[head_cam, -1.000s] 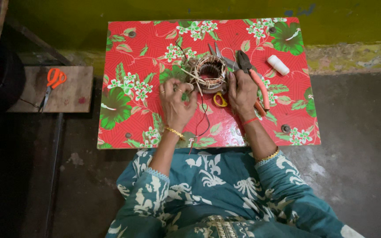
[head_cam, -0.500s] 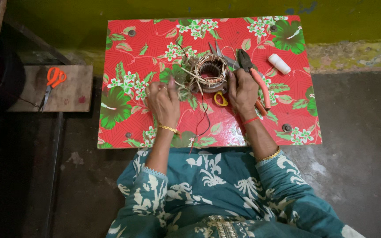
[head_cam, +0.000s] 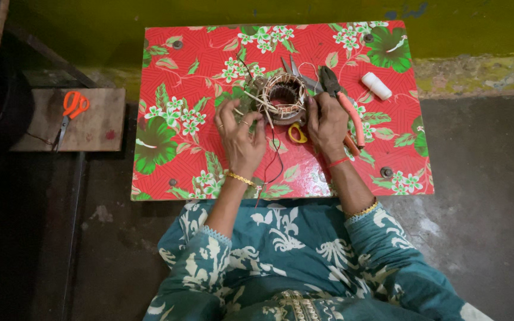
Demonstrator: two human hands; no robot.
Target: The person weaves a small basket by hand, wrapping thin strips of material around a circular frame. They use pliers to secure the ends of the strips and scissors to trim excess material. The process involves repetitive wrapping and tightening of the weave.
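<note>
While both hands are working at the far middle of the low table covered in red floral oilcloth, the round metal motor stator wound with copper-coloured wire is sitting flat on the cloth between them, bore facing up, probably so the windings stay reachable from above. Left hand is lying palm down just beside the stator's near-left edge, fingers curled and seemingly pinching at the pale lead ends sticking out there; a firm grip cannot be confirmed. Right hand is pressing against the stator's right side, fingers bent, apparently steadying it; whether it is clasping anything is hidden. A thin dark wire is trailing from the stator toward the near table edge. Orange-handled pliers are lying just right of the right hand, within easy reach, and a small yellow-handled tool is resting between the wrists. A white spool is sitting further right. Orange-handled scissors are lying well apart on a wooden board to the left. Both forearms are angling inward from teal patterned sleeves.
</note>
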